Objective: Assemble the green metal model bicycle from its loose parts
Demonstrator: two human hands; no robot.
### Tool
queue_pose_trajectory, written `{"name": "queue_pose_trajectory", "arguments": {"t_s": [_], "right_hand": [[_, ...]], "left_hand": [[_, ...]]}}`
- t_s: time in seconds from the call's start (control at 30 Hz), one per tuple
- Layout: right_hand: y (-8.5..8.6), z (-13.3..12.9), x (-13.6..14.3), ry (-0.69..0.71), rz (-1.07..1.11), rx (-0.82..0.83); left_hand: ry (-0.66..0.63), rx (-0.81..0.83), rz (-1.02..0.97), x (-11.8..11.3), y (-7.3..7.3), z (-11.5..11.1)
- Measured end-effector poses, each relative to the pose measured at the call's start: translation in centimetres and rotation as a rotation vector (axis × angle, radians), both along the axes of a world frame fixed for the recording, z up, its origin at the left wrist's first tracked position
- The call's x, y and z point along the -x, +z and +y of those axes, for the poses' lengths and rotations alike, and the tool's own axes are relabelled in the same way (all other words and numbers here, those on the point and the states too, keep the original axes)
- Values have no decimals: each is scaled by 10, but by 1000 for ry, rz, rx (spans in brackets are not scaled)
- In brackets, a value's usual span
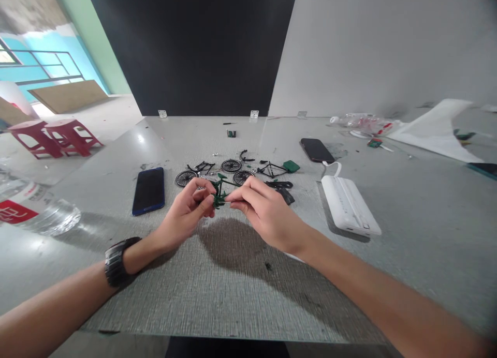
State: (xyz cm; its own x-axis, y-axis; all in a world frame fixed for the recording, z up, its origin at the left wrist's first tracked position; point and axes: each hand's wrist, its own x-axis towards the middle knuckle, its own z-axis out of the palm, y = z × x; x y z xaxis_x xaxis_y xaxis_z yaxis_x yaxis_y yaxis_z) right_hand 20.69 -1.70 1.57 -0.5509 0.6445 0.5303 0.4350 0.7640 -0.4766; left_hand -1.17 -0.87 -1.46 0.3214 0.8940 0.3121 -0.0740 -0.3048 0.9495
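My left hand (190, 205) pinches a small green bicycle frame (220, 186) between thumb and fingers, just above the table. Close on its right, my right hand (267, 208) is closed on a thin metal rod (226, 202) that touches the green piece's lower end. Behind my hands lie miniature bicycle parts: a spoked wheel (186, 178) at left, another wheel (231, 165) further back, a third wheel (244, 178) by my right fingers, and a black frame (272, 169). A green basket-like piece (291, 166) sits at that frame's right end.
A blue-edged phone (148, 191) and a water bottle (34, 205) stand left. To the right are a white power bank (349, 204), a dark phone (317, 150) and a clear plastic bottle (357, 121). A black panel (194, 47) rises behind the table.
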Motion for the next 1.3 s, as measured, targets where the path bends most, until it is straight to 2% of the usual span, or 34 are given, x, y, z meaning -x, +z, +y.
{"name": "queue_pose_trajectory", "arguments": {"t_s": [0.27,0.6,1.0,1.3], "right_hand": [[-7,2,-3,34,-19,-17],[1,1,-4,67,10,51],[10,4,-6,94,8,189],[12,6,-9,118,10,143]], "left_hand": [[64,-194,123,2,2,-3],[140,-535,315,11,0,-3],[110,-760,410,13,8,-5],[183,-773,460,10,8,-7]]}}
